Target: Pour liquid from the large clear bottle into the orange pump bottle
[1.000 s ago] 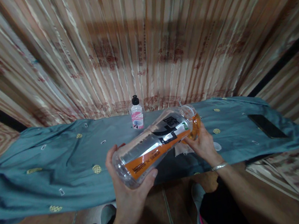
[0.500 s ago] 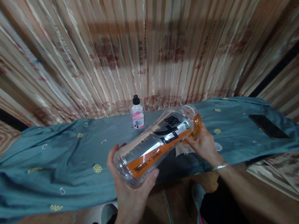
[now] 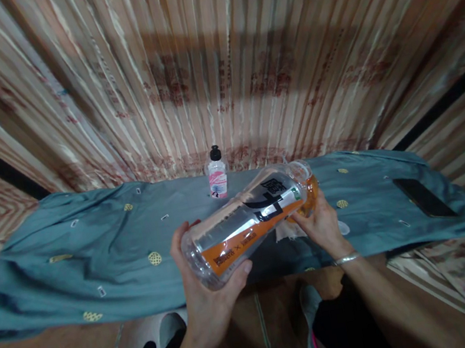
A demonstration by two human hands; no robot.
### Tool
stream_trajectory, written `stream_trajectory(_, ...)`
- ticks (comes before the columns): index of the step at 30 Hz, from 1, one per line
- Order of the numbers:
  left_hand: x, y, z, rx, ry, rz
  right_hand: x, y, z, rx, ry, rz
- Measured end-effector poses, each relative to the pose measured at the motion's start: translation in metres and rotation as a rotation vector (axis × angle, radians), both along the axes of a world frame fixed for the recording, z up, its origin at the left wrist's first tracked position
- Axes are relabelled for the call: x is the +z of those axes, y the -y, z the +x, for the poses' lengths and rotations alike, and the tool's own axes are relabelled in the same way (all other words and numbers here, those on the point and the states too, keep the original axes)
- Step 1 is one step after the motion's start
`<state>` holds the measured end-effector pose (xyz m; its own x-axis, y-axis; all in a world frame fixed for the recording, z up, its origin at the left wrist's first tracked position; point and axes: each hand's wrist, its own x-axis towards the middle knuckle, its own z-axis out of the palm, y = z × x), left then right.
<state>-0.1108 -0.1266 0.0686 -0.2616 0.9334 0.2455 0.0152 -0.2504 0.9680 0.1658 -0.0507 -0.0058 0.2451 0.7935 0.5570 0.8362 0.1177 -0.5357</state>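
Note:
My left hand (image 3: 211,292) is wrapped round the base end of a large clear plastic bottle (image 3: 245,222) with an orange and black label. The bottle is tilted, its neck end toward the upper right. My right hand (image 3: 323,227) holds a small clear container (image 3: 311,196) with orange liquid, right at the bottle's neck. The exact contact between bottle mouth and container is hidden. A silver bracelet (image 3: 347,259) circles the right wrist. Below the bottle's neck lies a whitish piece of tissue or cloth (image 3: 288,231), partly covered.
A small bottle (image 3: 217,178) with black cap and pink label stands upright at the back of the cloth-covered table (image 3: 112,255). A dark phone (image 3: 424,197) lies at the right. Beside my right wrist is a pale round disc (image 3: 344,227). A striped curtain (image 3: 214,69) hangs behind.
The whole scene has shifted slightly to the right in view. Both hands still hold the bottle and the small container in nearly the same pose.

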Motion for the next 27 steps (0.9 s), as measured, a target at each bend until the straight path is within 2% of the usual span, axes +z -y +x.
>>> stream_trajectory(6, -0.0002, 0.0, 0.0012, 0.031, 0.001, 0.031, -0.0006, -0.0007, 0.0002, -0.011, 0.014, 0.011)
stream_trajectory(13, 0.0046, 0.0006, -0.0003, 0.006, -0.029, 0.003, -0.0043, -0.0023, 0.0016, -0.01, 0.009, 0.016)
stream_trajectory(20, -0.0031, 0.0003, 0.0003, 0.023, -0.022, 0.032, -0.0048, -0.0023, 0.002, -0.014, 0.021, 0.025)
stream_trajectory(27, -0.0016, 0.0, 0.0012, 0.025, -0.016, 0.033, -0.0058, -0.0033, 0.0015, -0.026, 0.006, 0.021)
